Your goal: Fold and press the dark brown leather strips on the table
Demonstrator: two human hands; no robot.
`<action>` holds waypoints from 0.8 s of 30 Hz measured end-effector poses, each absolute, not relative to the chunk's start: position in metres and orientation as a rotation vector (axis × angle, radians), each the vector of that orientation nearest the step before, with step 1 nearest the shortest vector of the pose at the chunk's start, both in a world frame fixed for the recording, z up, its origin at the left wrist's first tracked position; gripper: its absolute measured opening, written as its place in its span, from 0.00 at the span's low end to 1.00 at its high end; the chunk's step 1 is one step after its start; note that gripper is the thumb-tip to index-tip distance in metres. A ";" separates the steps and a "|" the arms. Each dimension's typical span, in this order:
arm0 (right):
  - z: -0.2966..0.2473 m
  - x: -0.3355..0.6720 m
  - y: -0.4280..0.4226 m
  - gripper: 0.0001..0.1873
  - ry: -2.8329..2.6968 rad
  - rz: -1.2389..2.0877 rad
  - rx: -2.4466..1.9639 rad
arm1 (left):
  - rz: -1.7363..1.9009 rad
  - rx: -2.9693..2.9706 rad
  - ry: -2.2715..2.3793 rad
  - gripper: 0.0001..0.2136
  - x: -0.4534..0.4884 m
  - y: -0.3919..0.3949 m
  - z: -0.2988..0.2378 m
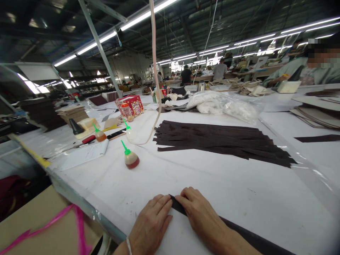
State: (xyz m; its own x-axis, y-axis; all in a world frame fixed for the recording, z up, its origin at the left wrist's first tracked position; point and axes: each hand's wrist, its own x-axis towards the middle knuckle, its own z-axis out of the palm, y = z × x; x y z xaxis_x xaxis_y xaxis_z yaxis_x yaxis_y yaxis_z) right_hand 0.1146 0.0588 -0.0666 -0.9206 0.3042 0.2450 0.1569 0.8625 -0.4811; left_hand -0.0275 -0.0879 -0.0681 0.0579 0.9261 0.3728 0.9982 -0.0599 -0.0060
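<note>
A long dark brown strip (pixel 247 232), which looks like leather or fabric, runs from between my hands toward the lower right edge. My left hand (pixel 152 221) rests on the white table with its fingers together, their tips at the strip's near-left end. My right hand (pixel 203 214) is closed on the strip just beside that end, thumb and fingertips pressed on it, and my forearm covers part of its length. Beyond my hands lies a layered pile of similar dark strips (pixel 220 140). A squeeze bottle (pixel 131 160) with a green nozzle and reddish-brown liquid stands left of the pile.
Two more green-nozzled bottles (pixel 100 134), a red-handled tool (pixel 88 139), a notepad (pixel 85 156) and a red box (pixel 135 105) stand at left. A hose (pixel 154 56) hangs onto the table (pixel 186 170). Plastic bags (pixel 223 102) lie behind the pile. A co-worker (pixel 313 67) sits at right.
</note>
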 end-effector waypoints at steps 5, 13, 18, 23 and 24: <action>-0.074 0.116 0.057 0.17 -2.743 0.474 -0.295 | -0.389 -2.072 -1.954 0.16 -0.027 -0.089 -0.067; -0.071 0.118 0.057 0.19 -2.759 0.233 -0.187 | -0.441 -2.105 -2.079 0.17 -0.034 -0.091 -0.060; -0.069 0.117 0.057 0.24 -2.826 0.170 -0.172 | -0.469 -2.116 -2.179 0.17 -0.041 -0.094 -0.055; -0.071 0.115 0.056 0.28 -2.869 0.085 -0.183 | -0.476 -2.119 -2.207 0.18 -0.041 -0.096 -0.054; -0.071 0.114 0.056 0.29 -2.872 0.073 -0.182 | -0.479 -2.129 -2.199 0.19 -0.041 -0.095 -0.052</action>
State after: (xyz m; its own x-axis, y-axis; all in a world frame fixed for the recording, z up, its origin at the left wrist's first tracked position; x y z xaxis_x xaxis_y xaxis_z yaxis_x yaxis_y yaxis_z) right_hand 0.1145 0.0560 -0.0709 -0.9578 0.1306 0.2560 0.1173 0.9909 -0.0665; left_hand -0.0407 -0.0952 -0.0521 -0.0549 0.9684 0.2434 0.9819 0.0081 0.1892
